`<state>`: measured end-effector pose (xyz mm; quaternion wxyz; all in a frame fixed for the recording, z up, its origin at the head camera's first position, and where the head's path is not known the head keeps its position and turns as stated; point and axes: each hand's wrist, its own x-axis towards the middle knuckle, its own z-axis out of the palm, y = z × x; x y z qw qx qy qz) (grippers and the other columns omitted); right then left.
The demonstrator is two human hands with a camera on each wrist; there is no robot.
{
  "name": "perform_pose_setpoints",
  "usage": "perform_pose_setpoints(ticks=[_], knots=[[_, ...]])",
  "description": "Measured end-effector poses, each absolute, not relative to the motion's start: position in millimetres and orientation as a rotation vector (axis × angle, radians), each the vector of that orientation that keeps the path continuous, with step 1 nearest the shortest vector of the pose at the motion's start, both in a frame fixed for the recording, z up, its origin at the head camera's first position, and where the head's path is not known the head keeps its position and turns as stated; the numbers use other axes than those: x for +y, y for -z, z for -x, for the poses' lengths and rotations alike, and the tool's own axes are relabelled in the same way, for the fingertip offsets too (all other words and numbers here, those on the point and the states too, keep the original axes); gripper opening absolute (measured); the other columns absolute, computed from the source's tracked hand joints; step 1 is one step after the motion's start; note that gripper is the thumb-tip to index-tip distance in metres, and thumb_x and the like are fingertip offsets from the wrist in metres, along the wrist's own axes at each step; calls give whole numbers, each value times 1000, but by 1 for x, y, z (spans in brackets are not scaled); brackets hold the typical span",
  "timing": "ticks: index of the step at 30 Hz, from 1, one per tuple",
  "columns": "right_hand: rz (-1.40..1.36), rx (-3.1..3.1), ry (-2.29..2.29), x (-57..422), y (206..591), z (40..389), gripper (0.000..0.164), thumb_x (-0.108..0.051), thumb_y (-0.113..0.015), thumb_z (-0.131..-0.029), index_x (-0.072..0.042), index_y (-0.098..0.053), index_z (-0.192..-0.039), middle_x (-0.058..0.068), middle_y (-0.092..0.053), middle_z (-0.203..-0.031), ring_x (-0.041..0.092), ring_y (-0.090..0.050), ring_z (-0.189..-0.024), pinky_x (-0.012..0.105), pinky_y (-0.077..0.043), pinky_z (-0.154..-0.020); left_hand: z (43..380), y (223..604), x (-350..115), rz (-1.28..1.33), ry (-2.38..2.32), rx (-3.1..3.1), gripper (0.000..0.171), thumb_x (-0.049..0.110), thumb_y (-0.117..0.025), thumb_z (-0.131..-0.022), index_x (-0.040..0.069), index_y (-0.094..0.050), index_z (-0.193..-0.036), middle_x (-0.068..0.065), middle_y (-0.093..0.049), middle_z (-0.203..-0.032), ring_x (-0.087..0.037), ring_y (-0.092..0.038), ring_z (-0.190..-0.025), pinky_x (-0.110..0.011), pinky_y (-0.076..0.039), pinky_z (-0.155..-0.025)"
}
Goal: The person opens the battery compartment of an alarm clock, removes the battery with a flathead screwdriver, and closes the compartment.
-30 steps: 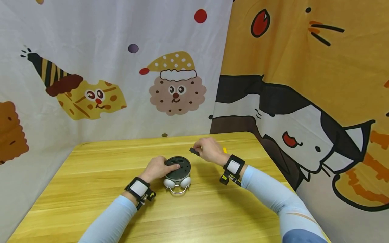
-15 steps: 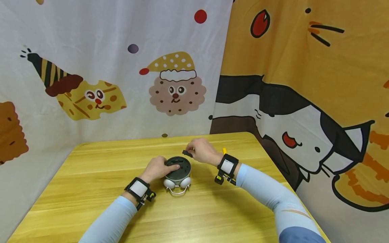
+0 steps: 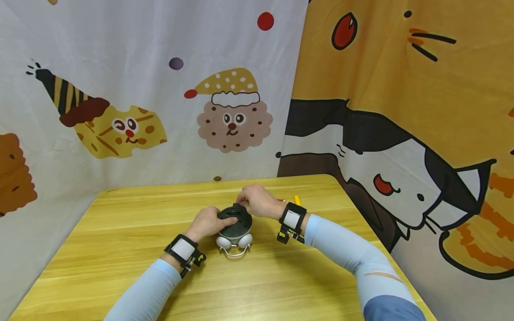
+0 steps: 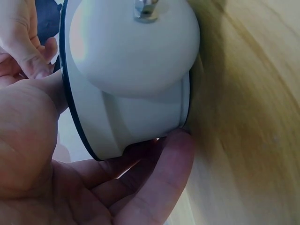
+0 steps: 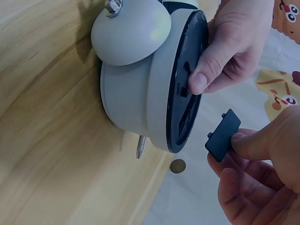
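A twin-bell alarm clock [image 3: 241,228] lies face down on the table, its black back upward and its white bells [image 3: 245,240] toward me. My left hand [image 3: 205,222] grips it from the left, thumb on the back and fingers round the side in the left wrist view. My right hand [image 3: 259,201] is at the clock's far right edge. Between thumb and fingers it pinches a small black battery cover [image 5: 223,136] with two tabs. In the right wrist view, the cover is held just apart from the clock's back, where a dark slot [image 5: 189,112] shows.
Behind my right wrist, a yellow object [image 3: 297,200] and a thin red one [image 3: 280,200] lie on the wooden table [image 3: 120,249], mostly hidden. Printed cloth [image 3: 140,89] hangs along the table's far and right sides.
My right hand has moved left with the battery cover, from beside the clock to its far edge. The red object has come into sight. My left hand and the clock have stayed put.
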<state>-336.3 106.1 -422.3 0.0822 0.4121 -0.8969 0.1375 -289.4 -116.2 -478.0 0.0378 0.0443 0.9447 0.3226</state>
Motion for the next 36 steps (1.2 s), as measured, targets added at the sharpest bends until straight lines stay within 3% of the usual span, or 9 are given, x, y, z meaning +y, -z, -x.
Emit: perform_pose_setpoints(ticks=[11, 18, 29, 36], knots=[[-1291, -2695, -416, 97, 429, 338, 12, -7, -77, -105, -12, -87, -109, 3, -85, -108, 17, -79, -98, 32, -66, -87, 291, 484, -120, -222, -1047, 2903, 59, 65, -82, -95, 9, -70, -81, -1, -60, -70, -17, -56, -63, -27, -37, -58], [-1331, -2704, -442, 92, 432, 338, 15, -4, -75, -105, -11, -86, -111, 4, -85, -112, 19, -79, -102, 35, -66, -93, 288, 477, -117, -175, -1021, 2914, 54, 58, -85, -95, 8, -71, -81, -2, -61, -72, -18, -57, -65, -28, -39, -59], [-1371, -2686, -441, 89, 438, 343, 15, -2, -75, -104, -10, -87, -109, 5, -85, -110, 20, -80, -102, 34, -66, -92, 289, 481, -120, -225, -1046, 2924, 59, 64, -83, -94, 8, -70, -81, -2, -60, -71, -18, -56, -63, -28, -38, -58], [-1353, -2724, -438, 88, 440, 345, 17, -3, -74, -105, -13, -87, -109, 4, -83, -110, 18, -79, -102, 32, -65, -90, 288, 478, -115, -158, -1004, 2920, 52, 56, -85, -95, 8, -69, -81, -1, -59, -71, -17, -55, -63, -27, -37, -57]])
